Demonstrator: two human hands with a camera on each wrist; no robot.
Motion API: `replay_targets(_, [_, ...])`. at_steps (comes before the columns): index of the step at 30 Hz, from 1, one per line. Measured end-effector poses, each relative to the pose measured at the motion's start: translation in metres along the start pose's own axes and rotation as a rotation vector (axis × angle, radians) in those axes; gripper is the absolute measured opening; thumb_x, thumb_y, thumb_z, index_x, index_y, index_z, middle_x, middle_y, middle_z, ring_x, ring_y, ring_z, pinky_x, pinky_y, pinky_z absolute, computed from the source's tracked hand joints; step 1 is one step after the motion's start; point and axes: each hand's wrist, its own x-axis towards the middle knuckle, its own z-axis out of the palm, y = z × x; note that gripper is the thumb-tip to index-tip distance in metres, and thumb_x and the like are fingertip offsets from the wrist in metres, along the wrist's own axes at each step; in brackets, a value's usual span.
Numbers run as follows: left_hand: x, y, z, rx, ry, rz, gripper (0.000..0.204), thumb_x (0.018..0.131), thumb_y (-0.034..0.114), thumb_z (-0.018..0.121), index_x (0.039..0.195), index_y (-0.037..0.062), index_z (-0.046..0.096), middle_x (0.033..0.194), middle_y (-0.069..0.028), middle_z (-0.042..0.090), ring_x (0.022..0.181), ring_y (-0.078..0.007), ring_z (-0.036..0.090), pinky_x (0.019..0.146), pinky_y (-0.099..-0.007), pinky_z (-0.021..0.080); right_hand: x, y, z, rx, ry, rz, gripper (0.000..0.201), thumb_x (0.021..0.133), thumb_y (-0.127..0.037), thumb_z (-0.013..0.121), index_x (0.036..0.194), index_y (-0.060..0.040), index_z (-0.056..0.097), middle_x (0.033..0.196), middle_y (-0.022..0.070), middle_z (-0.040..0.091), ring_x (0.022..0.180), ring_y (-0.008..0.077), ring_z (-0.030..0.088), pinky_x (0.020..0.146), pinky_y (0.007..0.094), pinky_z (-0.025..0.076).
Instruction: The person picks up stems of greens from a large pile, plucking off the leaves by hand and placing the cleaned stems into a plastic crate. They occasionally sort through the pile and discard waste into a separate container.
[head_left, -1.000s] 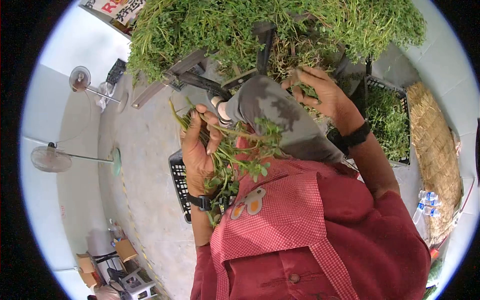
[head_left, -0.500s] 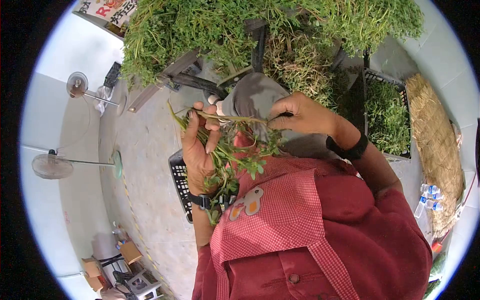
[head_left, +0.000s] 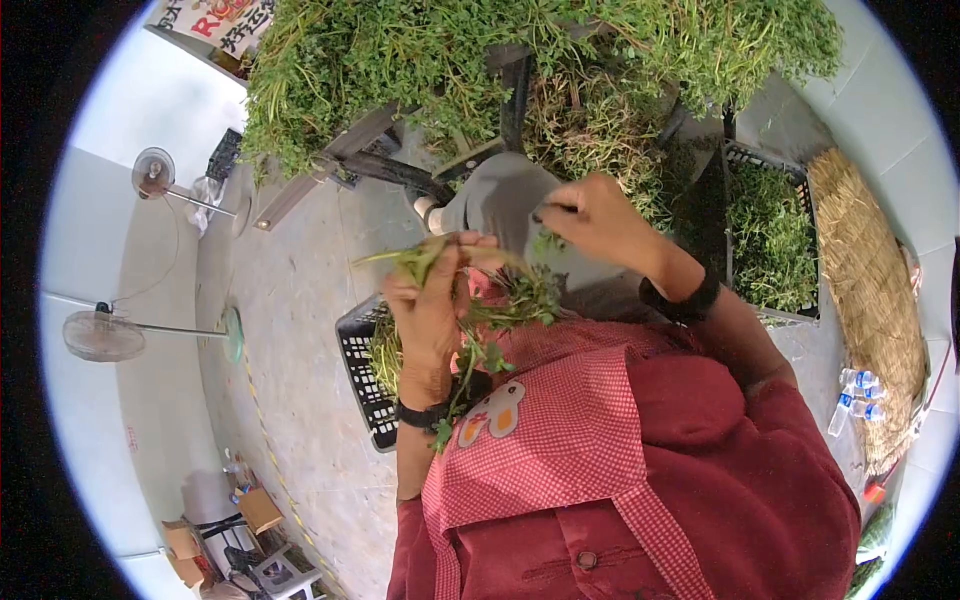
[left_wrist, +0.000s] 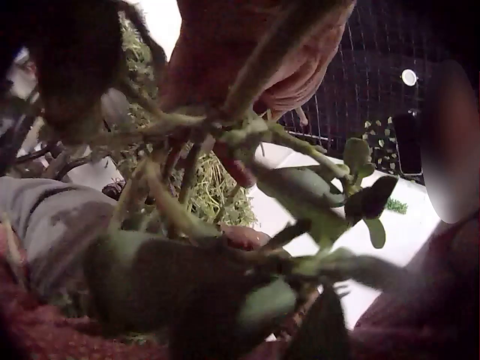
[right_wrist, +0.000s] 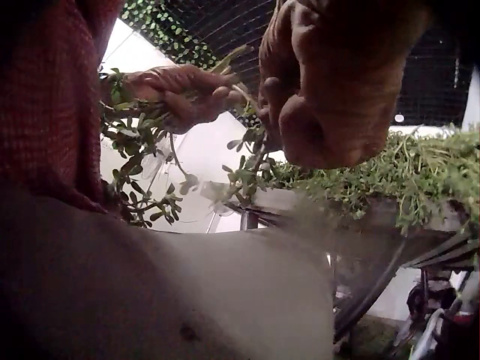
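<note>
The left hand (head_left: pixel 430 315) grips a bunch of leafy green stems (head_left: pixel 490 312); bare stem ends stick out past its fingers and leaves hang by the wrist. Close to the left wrist view, blurred leaves (left_wrist: pixel 300 191) cover much of that hand. To the right and slightly higher, the right hand (head_left: pixel 605 225) has curled fingers. A small leafy sprig (right_wrist: pixel 251 169) hangs at its fingertips in the right wrist view, where the left hand (right_wrist: pixel 184 94) and its stems appear just beyond. The two hands are apart.
Heaped greens (head_left: pixel 400 70) cover a raised rack in front. A black crate (head_left: pixel 355 375) with some stems stands left of the lap, and another crate holds greens (head_left: pixel 770 235) at right. Beyond are a straw roll (head_left: pixel 870 300), bottles (head_left: pixel 858 395) and fans (head_left: pixel 105 328).
The right hand came down from near the heap to the bunch, then moved slightly up from it. The left hand shifted right and turned, uncovering stems in the left crate.
</note>
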Motion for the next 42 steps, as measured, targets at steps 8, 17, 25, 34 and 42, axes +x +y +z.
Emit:
replay_targets(8, [0.003,0.015,-0.012,-0.184,0.194,-0.029,0.028,0.092,0.025,0.051,0.103,-0.0008,0.056,0.091,-0.0145,0.066,0.067,-0.0116,0.064,0.036,-0.0159,0.031,-0.018,0.035,0.003,0.691,0.045,-0.102,0.034,0.070,0.008,0.061,0.101,-0.0017,0.051,0.102,0.0119,0.059,0.086,0.0162,0.059,0.074,0.0263,0.047])
replay_targets(17, [0.008,0.005,-0.007,-0.318,0.170,-0.101,0.029,0.092,0.027,0.051,0.103,0.0008,0.057,0.097,-0.0131,0.065,0.072,-0.0114,0.065,0.036,-0.0151,0.031,-0.018,-0.015,0.008,1.072,-0.243,0.262,0.018,0.081,-0.012,0.063,0.098,-0.0058,0.061,0.069,-0.0020,0.053,0.051,0.0051,0.038,0.045,0.0202,0.028])
replay_targets(25, [0.015,-0.007,-0.022,-0.305,0.249,-0.074,0.030,0.092,0.028,0.049,0.104,0.0016,0.055,0.097,-0.0113,0.065,0.066,-0.0084,0.061,0.037,-0.0163,0.031,-0.025,-0.036,-0.005,0.558,-0.190,0.117,0.018,0.085,-0.021,0.062,0.087,-0.0030,0.065,0.058,-0.0052,0.046,0.048,0.0028,0.038,0.043,0.0193,0.027])
replay_targets(34, [0.012,-0.006,-0.008,-0.347,0.163,-0.121,0.031,0.091,0.029,0.052,0.103,0.0016,0.057,0.094,-0.0120,0.066,0.053,-0.0077,0.057,0.034,-0.0171,0.029,-0.011,-0.028,0.021,1.157,-0.168,0.323,0.022,0.089,-0.024,0.055,0.099,-0.0042,0.059,0.066,-0.0019,0.053,0.051,0.0028,0.043,0.041,0.0181,0.025])
replay_targets(42, [0.008,-0.005,0.002,-0.326,0.151,-0.134,0.029,0.089,0.025,0.057,0.103,-0.0002,0.057,0.096,-0.0150,0.066,0.052,-0.0094,0.059,0.034,-0.0176,0.033,-0.001,-0.030,0.036,1.357,-0.337,0.364,0.012,0.087,-0.018,0.058,0.087,-0.0061,0.056,0.063,-0.0024,0.050,0.050,0.0040,0.041,0.041,0.0185,0.025])
